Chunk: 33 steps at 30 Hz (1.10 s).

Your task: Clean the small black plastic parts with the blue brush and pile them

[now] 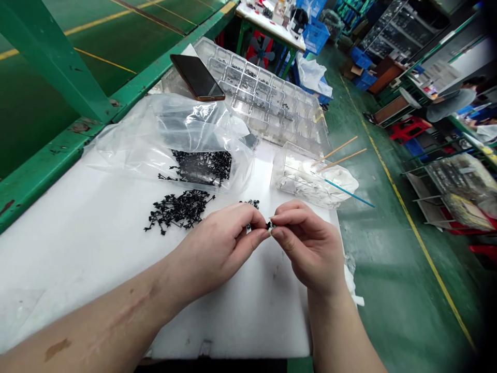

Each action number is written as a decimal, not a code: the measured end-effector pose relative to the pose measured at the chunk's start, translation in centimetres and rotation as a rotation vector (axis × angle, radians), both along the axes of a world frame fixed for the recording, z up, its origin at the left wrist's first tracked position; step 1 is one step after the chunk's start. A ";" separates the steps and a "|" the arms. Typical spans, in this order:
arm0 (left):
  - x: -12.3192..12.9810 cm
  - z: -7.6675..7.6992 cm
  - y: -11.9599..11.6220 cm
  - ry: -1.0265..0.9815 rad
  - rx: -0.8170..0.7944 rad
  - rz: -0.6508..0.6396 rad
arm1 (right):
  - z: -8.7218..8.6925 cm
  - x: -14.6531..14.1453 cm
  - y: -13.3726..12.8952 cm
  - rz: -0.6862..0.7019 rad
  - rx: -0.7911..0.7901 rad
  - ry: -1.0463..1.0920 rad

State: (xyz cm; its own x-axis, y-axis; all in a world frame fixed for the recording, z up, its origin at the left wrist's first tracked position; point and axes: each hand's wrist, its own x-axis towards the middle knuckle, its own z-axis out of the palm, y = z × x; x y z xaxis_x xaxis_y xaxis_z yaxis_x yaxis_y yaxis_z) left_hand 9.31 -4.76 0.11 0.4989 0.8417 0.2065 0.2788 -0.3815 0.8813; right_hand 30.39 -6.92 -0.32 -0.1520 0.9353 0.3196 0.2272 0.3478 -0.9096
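Note:
Above the white work surface (252,311), my left hand (229,238) and my right hand (306,241) meet at the fingertips. Between the two pinches sits a small black part (269,225), mostly hidden by the fingers; both hands grip it. Just behind my left fingers lie a few small dark and shiny pieces (252,203). To the left of my left hand is a loose pile of black branched parts (180,210). A clear plastic bag (155,122) behind that pile holds more such black parts (205,166).
A phone (198,77) rests on a clear compartment tray (272,98) at the back. Right of centre stands a clear box (283,181) with white material, two wooden sticks and a blue stick (349,193). A green frame (128,106) runs along the left. A person (452,103) is far right.

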 end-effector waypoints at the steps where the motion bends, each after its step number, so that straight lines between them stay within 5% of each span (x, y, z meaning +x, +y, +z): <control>1: 0.0 0.0 0.0 0.002 0.001 -0.003 | 0.0 0.0 0.0 0.001 -0.005 -0.004; 33: 0.0 0.0 0.0 -0.047 0.040 0.031 | 0.1 0.1 -0.2 -0.017 -0.006 -0.037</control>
